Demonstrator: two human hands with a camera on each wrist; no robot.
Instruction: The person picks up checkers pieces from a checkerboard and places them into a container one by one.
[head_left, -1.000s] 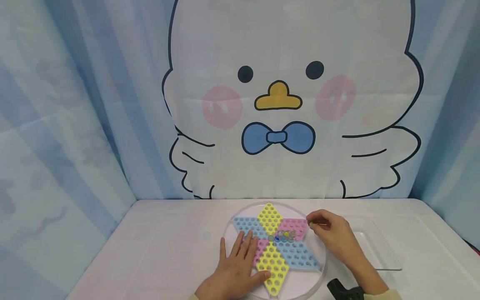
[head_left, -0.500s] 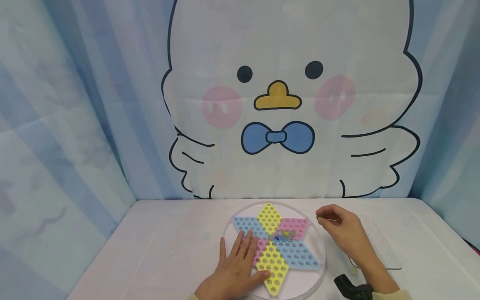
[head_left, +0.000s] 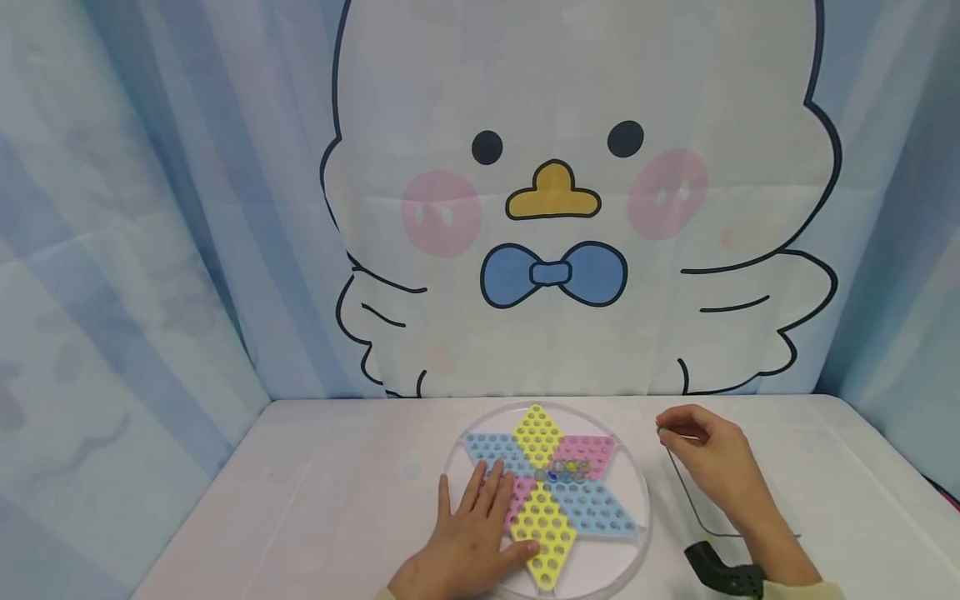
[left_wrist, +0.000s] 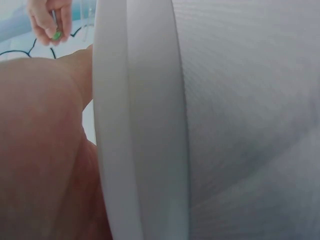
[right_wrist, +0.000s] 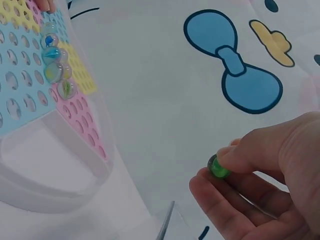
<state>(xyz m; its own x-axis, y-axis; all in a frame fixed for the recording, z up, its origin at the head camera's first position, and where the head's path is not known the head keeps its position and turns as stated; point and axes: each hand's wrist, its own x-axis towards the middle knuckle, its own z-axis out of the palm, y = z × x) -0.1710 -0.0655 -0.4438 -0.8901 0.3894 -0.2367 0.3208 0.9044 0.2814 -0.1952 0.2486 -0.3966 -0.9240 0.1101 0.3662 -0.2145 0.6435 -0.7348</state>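
Marble (right_wrist: 218, 168) pinched by right hand (head_left: 708, 458) fingertips; left hand (head_left: 468, 542) flat on board (head_left: 592, 508), tray (head_left: 780, 521) at 3 o'clock.

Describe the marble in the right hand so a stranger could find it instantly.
Start at the round star-patterned game board on the white table, then look just right of it to the raised right hand. The green marble is pinched at its fingertips, alone off the board, unlike the marbles sitting in the board's holes.
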